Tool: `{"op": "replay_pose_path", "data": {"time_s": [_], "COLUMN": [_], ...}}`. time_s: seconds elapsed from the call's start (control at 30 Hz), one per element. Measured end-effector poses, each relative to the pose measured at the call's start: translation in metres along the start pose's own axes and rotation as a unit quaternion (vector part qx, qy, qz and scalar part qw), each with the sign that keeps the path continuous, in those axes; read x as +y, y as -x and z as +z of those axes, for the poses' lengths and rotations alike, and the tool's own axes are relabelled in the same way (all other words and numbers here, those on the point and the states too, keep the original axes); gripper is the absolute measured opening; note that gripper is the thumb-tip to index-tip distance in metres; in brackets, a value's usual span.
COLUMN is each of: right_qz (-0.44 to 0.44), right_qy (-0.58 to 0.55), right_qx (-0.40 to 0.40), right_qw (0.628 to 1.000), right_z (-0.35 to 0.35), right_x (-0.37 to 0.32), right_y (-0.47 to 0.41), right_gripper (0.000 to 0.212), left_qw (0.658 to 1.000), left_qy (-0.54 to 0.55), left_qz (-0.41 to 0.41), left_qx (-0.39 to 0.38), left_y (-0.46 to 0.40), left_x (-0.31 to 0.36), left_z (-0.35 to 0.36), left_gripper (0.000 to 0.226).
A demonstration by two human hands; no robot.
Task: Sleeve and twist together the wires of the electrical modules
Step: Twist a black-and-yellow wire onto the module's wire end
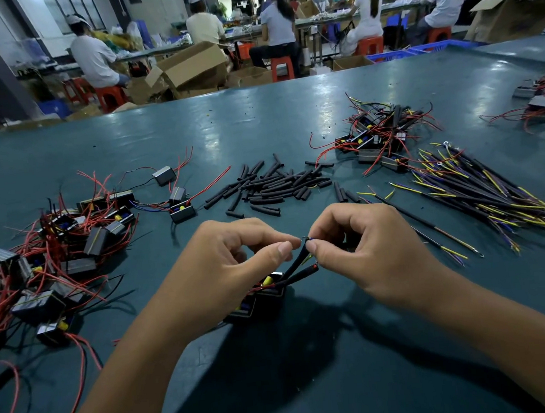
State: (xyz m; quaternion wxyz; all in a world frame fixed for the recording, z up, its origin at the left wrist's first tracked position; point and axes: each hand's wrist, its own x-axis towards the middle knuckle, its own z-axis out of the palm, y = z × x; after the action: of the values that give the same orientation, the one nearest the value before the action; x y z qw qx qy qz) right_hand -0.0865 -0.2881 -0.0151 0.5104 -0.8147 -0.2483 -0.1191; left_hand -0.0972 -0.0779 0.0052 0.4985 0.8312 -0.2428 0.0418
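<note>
A small black electrical module (265, 296) with yellow and blue parts lies on the green table (257, 116) under my hands. Two black-sleeved wires (297, 264) rise from it. My left hand (230, 261) and my right hand (362, 245) meet fingertip to fingertip above the module, both pinching the bare wire ends at the top of one sleeved wire. The second sleeved wire (302, 274) ends in a red tip just below my right thumb.
A heap of modules with red wires (56, 249) lies at the left. Loose black sleeves (273, 186) are scattered in the middle. Another module pile (376, 136) and a bundle of black, yellow and purple leads (479, 193) lie at the right. Seated workers and cardboard boxes fill the background.
</note>
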Motion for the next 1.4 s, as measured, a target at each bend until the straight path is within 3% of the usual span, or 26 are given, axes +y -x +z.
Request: {"op": "replay_pose_path", "data": {"time_s": [0.13,0.27,0.67,0.73,0.83,0.93,1.03,1.1,1.17,1.27,1.4], "right_qz": [0.002,-0.009,-0.031,-0.033,-0.049,-0.066,-0.067,-0.053,-0.034,-0.014,-0.010], "right_qy": [-0.012,-0.017,-0.016,-0.015,0.000,0.024,0.033,0.018,-0.011,-0.039,-0.045], "right_qx": [-0.002,-0.015,-0.022,-0.019,-0.015,-0.019,-0.023,-0.021,-0.020,-0.022,-0.026], "right_qw": [1.000,1.000,0.999,0.999,0.999,0.997,0.997,0.998,0.999,0.999,0.999], "right_z": [0.001,0.001,0.002,0.002,0.002,0.003,0.003,0.002,0.000,0.000,0.000], "right_x": [-0.001,-0.004,-0.005,-0.005,-0.005,-0.006,-0.006,-0.005,-0.004,-0.003,-0.004], "right_y": [0.000,0.002,0.003,0.003,0.004,0.004,0.003,0.002,0.002,0.002,0.001], "right_gripper": [0.014,0.010,0.010,0.009,0.009,0.007,0.007,0.008,0.009,0.009,0.009], "left_qw": [0.993,0.966,0.935,0.951,0.998,0.977,0.949,0.977,0.998,0.975,0.957], "left_qy": [-0.076,-0.196,-0.241,-0.215,-0.030,0.171,0.246,0.159,-0.008,-0.154,-0.204], "left_qz": [0.085,0.160,0.241,0.206,0.039,-0.129,-0.197,-0.138,-0.012,0.139,0.190], "left_qx": [0.026,0.062,0.096,0.078,0.041,0.021,0.010,0.032,0.061,0.077,0.084], "left_y": [-0.002,-0.006,-0.009,-0.007,-0.004,-0.004,-0.005,-0.004,-0.004,-0.005,-0.008], "left_x": [-0.004,-0.006,-0.013,-0.010,-0.007,-0.006,-0.003,-0.004,-0.006,-0.007,-0.011], "left_z": [-0.002,0.003,0.005,0.009,0.015,0.019,0.021,0.021,0.017,0.007,0.004], "left_gripper": [0.013,0.014,0.011,0.012,0.014,0.012,0.011,0.011,0.006,0.006,0.008]}}
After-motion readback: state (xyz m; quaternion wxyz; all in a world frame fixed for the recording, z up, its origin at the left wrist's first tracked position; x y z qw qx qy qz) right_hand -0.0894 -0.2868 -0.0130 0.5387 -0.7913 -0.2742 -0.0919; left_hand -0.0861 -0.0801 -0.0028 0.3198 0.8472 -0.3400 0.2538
